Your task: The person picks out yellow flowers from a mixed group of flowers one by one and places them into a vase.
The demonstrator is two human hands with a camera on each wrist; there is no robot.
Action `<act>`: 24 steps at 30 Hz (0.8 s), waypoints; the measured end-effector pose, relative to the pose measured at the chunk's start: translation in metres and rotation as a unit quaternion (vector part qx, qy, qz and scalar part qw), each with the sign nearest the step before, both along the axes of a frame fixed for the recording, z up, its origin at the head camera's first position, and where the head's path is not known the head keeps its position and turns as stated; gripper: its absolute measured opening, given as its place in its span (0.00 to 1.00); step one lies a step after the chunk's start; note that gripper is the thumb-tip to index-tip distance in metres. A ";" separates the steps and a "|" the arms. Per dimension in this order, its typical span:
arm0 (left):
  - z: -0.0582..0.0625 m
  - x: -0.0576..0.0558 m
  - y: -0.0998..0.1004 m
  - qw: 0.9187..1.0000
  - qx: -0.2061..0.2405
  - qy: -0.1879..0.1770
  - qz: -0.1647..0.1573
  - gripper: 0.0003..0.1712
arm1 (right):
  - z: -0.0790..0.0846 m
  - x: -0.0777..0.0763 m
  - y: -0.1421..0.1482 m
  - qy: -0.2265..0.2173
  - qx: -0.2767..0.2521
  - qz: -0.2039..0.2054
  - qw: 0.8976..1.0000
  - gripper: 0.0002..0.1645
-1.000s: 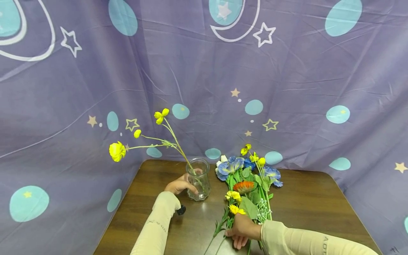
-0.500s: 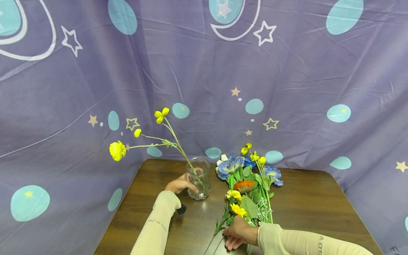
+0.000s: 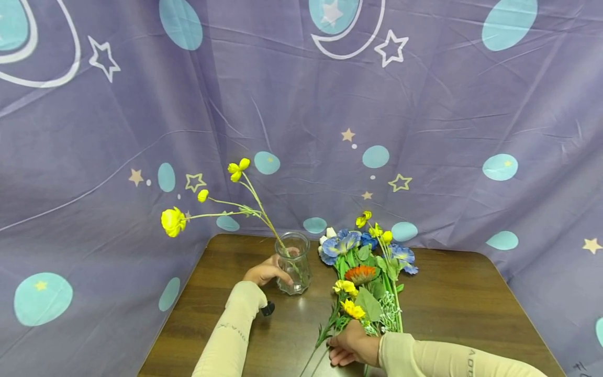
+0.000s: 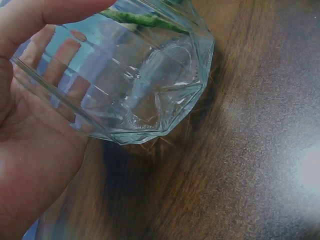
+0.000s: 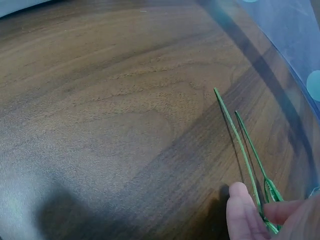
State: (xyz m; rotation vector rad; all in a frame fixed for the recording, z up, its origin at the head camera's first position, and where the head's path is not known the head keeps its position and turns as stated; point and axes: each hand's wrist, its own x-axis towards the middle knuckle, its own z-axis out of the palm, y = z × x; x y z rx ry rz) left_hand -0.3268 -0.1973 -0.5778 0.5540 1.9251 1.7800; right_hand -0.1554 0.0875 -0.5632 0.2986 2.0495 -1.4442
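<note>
My left hand [image 3: 267, 272] grips a clear glass vase [image 3: 301, 275] standing on the table, thumb in front and fingers behind, as the left wrist view shows through the glass [image 4: 165, 80]. A branched stem with yellow flowers [image 3: 173, 222] leans out of the vase to the left. At the front of a pile of artificial flowers, my right hand [image 3: 353, 343] pinches a thin green flower stem between thumb and fingers. A small yellow flower [image 3: 353, 309] lies just beyond that hand. In the right wrist view two stem ends [image 5: 240, 140] extend past the fingers [image 5: 240, 210].
The pile holds blue flowers [image 3: 340, 247], an orange flower [image 3: 360, 274], white buds, more yellow blooms and green leaves [image 3: 369, 305]. All lie on the brown wooden table [image 3: 452, 303]. A purple patterned curtain [image 3: 301, 104] hangs around the table's back and sides.
My right hand has shifted slightly left and toward me, and the yellow flower beside it shows more fully. The left hand and the vase stay in place.
</note>
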 end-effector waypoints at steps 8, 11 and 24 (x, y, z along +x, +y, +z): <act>0.000 0.000 0.000 1.000 0.006 -0.005 -0.006 0.57 | -0.002 -0.001 -0.002 0.029 -0.010 -0.030 0.999 0.07; 0.000 0.001 0.000 1.000 0.004 -0.008 -0.004 0.58 | 0.001 -0.004 -0.002 0.037 -0.012 -0.036 0.999 0.06; -0.002 -0.002 -0.001 1.000 -0.005 -0.011 0.013 0.54 | 0.023 -0.013 0.001 0.028 0.020 -0.019 0.999 0.05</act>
